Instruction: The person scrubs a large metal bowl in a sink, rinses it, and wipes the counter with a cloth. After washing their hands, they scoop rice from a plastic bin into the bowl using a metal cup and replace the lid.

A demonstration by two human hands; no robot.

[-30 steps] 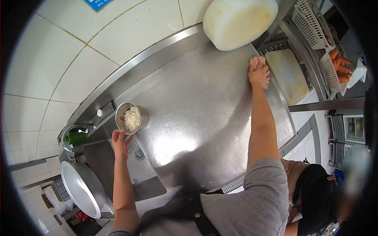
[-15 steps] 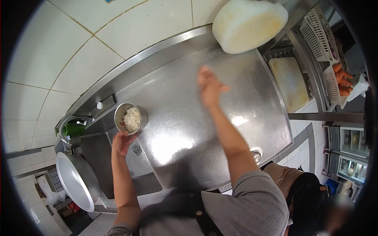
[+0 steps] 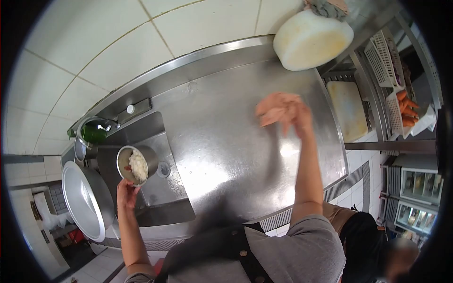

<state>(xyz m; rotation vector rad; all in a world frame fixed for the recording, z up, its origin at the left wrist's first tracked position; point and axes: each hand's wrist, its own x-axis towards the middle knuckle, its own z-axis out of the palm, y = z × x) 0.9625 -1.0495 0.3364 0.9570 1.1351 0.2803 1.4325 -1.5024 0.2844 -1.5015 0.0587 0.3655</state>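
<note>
My left hand (image 3: pixel 127 193) is closed on the lower rim of a round steel bowl (image 3: pixel 152 160). The bowl is tilted so its inside shows: a clump of white rice (image 3: pixel 138 166) with a small reddish piece (image 3: pixel 128 168) beside it. It overlaps the steel sink basin (image 3: pixel 165 195) in this view. Over the steel counter (image 3: pixel 222 141), to the right, my right hand (image 3: pixel 288 113) is bent toward the left. Motion smears its fingers, and I cannot tell whether they hold anything.
A large metal basin (image 3: pixel 82 200) stands at the left, below a tap and a green item (image 3: pixel 93 134). A thick white block (image 3: pixel 314 40) sits at the back right. Carrots (image 3: pixel 406 107) lie in a basket on the right-hand shelf. A person in dark clothing (image 3: pixel 363 245) is close by at lower right.
My left hand has moved the bowl left and down, from the counter edge to over the sink. My right hand has swung right and slightly lower, its wrist now bent left.
</note>
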